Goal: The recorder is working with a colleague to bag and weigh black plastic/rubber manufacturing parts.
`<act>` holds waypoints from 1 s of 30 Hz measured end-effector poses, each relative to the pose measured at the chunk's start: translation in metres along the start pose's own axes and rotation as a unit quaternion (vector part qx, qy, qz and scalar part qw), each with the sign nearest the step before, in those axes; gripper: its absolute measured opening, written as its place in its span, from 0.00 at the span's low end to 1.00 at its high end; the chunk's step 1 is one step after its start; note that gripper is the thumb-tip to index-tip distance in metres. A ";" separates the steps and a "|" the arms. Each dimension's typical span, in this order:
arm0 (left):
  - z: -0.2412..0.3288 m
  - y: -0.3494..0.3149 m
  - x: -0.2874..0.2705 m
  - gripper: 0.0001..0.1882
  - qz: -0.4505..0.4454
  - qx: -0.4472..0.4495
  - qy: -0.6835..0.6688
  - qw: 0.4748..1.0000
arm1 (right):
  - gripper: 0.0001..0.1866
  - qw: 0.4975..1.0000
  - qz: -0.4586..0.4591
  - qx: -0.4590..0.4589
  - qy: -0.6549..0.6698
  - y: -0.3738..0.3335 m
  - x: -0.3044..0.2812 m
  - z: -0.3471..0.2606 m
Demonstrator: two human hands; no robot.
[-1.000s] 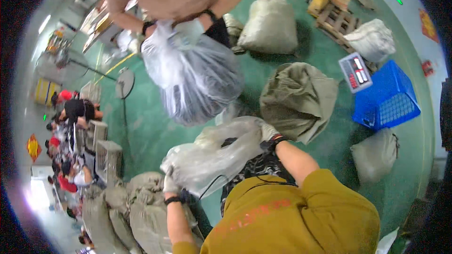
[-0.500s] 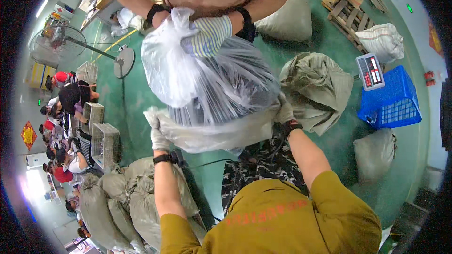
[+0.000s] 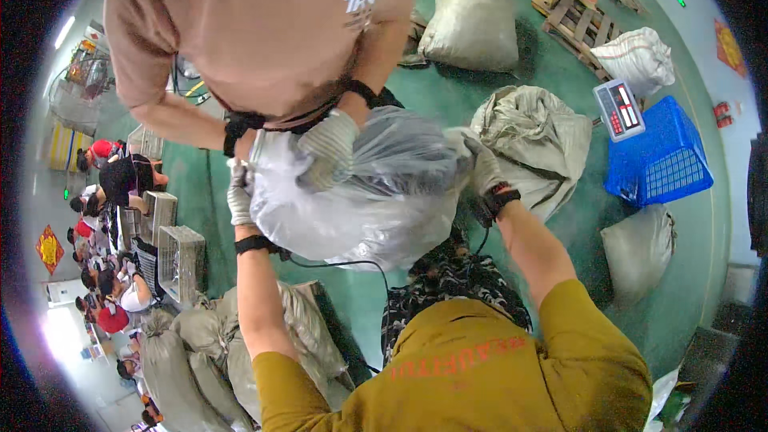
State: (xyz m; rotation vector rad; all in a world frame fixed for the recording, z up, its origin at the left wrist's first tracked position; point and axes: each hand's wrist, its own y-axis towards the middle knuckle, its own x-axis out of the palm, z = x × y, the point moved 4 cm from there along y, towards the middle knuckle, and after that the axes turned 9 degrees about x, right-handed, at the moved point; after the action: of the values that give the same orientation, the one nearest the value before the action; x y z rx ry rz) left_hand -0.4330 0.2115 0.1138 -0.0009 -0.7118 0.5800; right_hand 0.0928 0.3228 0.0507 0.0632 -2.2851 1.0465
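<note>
Between me and a co-worker is a pale woven sack (image 3: 360, 232), with a clear plastic bag (image 3: 408, 148) of dark contents sitting in its mouth. My left hand (image 3: 240, 194), in a whitish glove, is closed on the sack's rim at the left. On the opposite side my right hand (image 3: 486, 168), gloved in grey-white, grips the rim too. The co-worker's striped gloved hand (image 3: 332, 148) presses on the plastic bag from across; their other hand is at the far left of the sack's mouth, partly hidden. What the dark contents are, I cannot make out.
Right of the sack lies a slumped empty-looking sack (image 3: 532, 140), then a scale (image 3: 619, 110) beside a blue crate (image 3: 664, 164). Full sacks (image 3: 192, 352) are piled at lower left. A cable (image 3: 344, 262) runs from my left wrist. Several people sit by crates at far left.
The plastic bag has gone lower into the sack, and the sack's rim has come up around it. The co-worker leans closer; my left hand has moved up and left.
</note>
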 end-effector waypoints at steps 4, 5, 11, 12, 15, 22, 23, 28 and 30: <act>0.026 -0.034 0.081 0.16 -0.084 -0.018 -0.048 0.995 | 0.13 0.992 -0.101 -0.046 0.053 -0.043 0.041 -0.057; 0.031 -0.047 0.089 0.16 -0.083 -0.014 -0.063 0.994 | 0.13 0.991 -0.115 -0.003 0.070 -0.028 0.038 -0.058; 0.041 -0.061 0.021 0.16 0.036 -0.082 -0.013 0.996 | 0.04 0.979 -0.099 0.084 0.159 0.042 0.030 -0.008; 0.038 -0.065 0.026 0.17 0.087 -0.099 0.040 0.990 | 0.04 0.979 -0.100 0.079 0.162 0.055 0.019 -0.001; 0.008 -0.048 0.101 0.16 -0.042 -0.029 0.089 0.995 | 0.08 0.932 -0.035 -0.296 -0.207 0.111 -0.066 -0.044; 0.045 -0.199 0.061 0.21 -0.021 0.122 0.150 0.981 | 0.17 0.966 -0.248 -0.009 -0.077 -0.064 0.024 -0.007; 0.040 -0.218 0.075 0.23 0.008 0.088 0.101 0.991 | 0.18 0.970 -0.178 -0.087 -0.140 -0.083 0.009 -0.019; 0.013 -0.290 0.030 0.22 0.105 0.091 -0.013 0.990 | 0.19 0.979 -0.098 -0.106 -0.142 -0.127 -0.037 -0.015; -0.002 -0.292 0.020 0.22 0.101 0.093 -0.021 0.990 | 0.19 0.987 -0.074 -0.109 -0.094 -0.098 -0.085 0.003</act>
State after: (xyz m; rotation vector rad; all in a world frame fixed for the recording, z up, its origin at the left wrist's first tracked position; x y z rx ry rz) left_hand -0.2731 -0.0242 0.1814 0.1148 -0.6995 0.8406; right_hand 0.1877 0.2363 0.0681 0.2471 -2.5085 0.7385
